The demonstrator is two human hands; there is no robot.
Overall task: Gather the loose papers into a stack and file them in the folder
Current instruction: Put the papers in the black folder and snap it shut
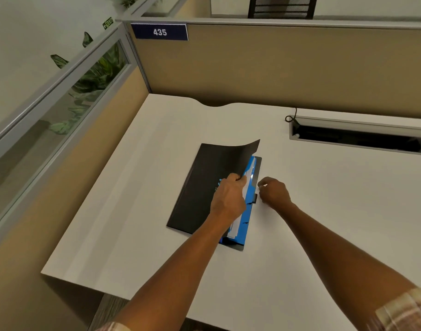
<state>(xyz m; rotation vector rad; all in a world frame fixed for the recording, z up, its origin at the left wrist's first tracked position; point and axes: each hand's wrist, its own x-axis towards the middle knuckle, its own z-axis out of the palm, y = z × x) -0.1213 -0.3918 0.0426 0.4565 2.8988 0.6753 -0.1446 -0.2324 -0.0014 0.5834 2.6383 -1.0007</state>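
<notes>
A black folder point(200, 187) lies on the white desk point(133, 199), near the desk's middle, its long axis running away from the viewer and tilted slightly rightward. The left hand point(227, 199) rests on the folder's right half, fingers curled round the free edge of the black front cover point(228, 156), which bows upward at its far corner. Beneath the lifted cover, along the folder's right edge, white papers point(235, 225) sit against a blue inner pocket point(246, 211) (only a narrow strip of the sheets shows). The right hand point(274, 193) sits just right of the folder, fingers loosely curled; whether it pinches anything cannot be told. A recessed cable tray point(357, 130) lies well right of the folder, toward the tan partition point(276, 68), which carries a "435" plate point(159, 32).
</notes>
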